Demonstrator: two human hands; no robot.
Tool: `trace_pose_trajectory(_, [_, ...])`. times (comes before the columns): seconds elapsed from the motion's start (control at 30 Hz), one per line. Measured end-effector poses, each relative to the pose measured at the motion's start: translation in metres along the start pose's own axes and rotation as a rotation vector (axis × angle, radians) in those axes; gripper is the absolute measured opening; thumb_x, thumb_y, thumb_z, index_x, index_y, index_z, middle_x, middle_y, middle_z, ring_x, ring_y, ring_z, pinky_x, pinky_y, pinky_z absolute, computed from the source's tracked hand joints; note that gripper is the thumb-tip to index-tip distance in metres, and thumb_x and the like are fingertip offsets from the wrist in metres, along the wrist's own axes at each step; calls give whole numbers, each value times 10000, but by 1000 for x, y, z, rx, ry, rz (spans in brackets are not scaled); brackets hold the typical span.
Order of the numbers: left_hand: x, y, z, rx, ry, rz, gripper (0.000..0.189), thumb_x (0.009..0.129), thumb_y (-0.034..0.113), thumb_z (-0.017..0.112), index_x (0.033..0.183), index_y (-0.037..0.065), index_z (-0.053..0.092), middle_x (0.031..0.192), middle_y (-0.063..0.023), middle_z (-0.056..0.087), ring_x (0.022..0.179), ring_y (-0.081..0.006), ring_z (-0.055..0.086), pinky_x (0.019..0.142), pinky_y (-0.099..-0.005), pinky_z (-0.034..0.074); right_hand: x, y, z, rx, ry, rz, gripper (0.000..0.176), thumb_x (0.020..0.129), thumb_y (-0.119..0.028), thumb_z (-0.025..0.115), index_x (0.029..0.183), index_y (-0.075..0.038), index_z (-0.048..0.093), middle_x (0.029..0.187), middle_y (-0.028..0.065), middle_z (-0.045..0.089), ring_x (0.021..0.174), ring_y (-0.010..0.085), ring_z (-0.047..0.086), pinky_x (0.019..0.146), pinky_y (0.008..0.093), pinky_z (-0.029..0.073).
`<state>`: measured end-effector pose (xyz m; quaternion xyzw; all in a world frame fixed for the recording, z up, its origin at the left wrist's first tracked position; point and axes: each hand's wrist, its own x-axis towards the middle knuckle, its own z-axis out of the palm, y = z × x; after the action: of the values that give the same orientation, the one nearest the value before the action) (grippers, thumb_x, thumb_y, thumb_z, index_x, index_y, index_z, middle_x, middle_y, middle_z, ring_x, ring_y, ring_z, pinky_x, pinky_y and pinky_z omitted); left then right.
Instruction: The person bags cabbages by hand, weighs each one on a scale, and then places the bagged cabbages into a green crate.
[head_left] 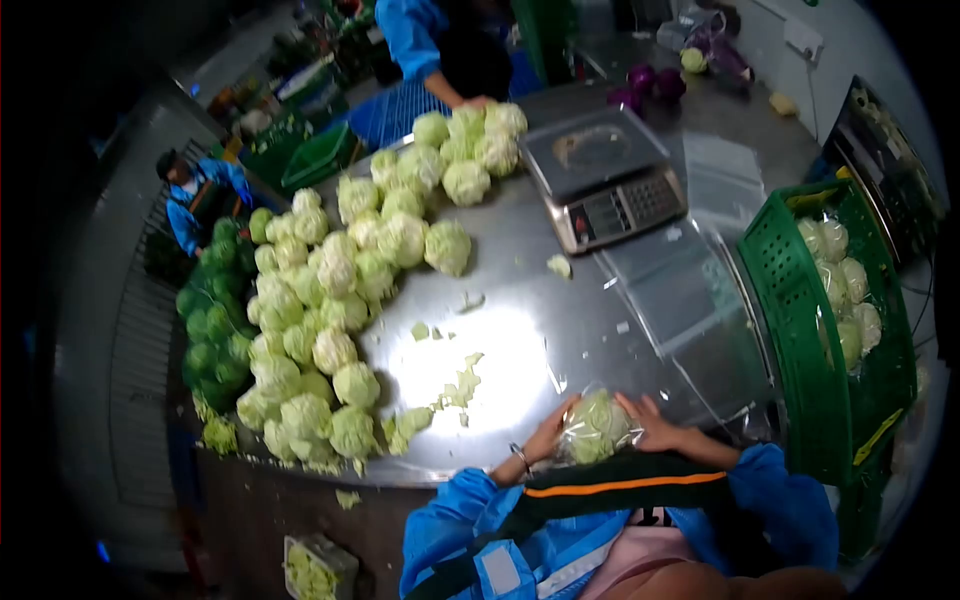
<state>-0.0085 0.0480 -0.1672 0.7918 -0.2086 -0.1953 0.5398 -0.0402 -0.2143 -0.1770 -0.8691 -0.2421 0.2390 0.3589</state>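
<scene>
A pale green cabbage [598, 428] in clear plastic sits at the near edge of the metal table, close to my body. My left hand [546, 436] presses against its left side, fingers partly hidden behind the wrap. On the other side, my right hand [652, 428] holds the wrap with its fingers curved around it. Flat clear plastic bags [665, 290] lie on the table beyond my right hand. Loose leaf scraps [462, 385] are scattered to the left of my hands.
A large heap of cabbages [335, 300] covers the table's left side. Farther back stands a weighing scale [605, 175]. A green crate [790, 290] at right holds wrapped cabbages [840, 285]. Purple cabbages [655, 85] lie at the back. A co-worker's hand [470, 101] touches the heap; another person [200, 190] stands at left.
</scene>
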Motion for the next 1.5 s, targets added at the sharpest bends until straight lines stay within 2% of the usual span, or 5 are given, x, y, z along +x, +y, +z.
trace_pose_trajectory(0.33, [49,160,-5,-352,-29,-332,352,908,162,382,1196,-11,485,820,-133,638,686,-183,605,612,-286,469,-37,-65,-81,2118,587,-43,426,880,-397,430,1175,-98,507,1190,87,527,1053,232,516,864,391,415])
trace_pose_trajectory(0.63, [50,-18,83,1079,-263,4,622,784,402,566,1329,204,342,1414,-154,214,1298,-396,164,971,-589,189,-247,77,-253,796,1717,459,386,891,-368,440,1150,-96,528,1157,84,550,1001,230,546,827,372,438])
trace_pose_trajectory(0.9, [54,-23,37,894,-86,138,406,742,190,591,1141,137,541,1114,-96,519,1019,-306,455,883,-457,328,-334,166,-257,-137,1007,1251,368,899,-339,437,1156,-89,520,1146,88,555,979,236,557,817,364,444])
trace_pose_trajectory(1.23, [151,5,-83,793,115,-52,595,728,292,637,1208,15,419,1193,-190,465,1096,-323,449,914,-422,348,-392,181,-223,-87,78,1274,347,909,-304,432,1163,-79,509,1132,94,562,950,243,570,805,355,451])
trace_pose_trajectory(1.5, [270,-79,-283,-278,1372,-961,1232,357,540,806,1320,51,213,1280,-228,350,1108,-377,415,909,-459,380,-216,73,-219,168,1033,408,289,939,-207,381,1169,-59,474,889,42,534,764,104,485,664,245,403])
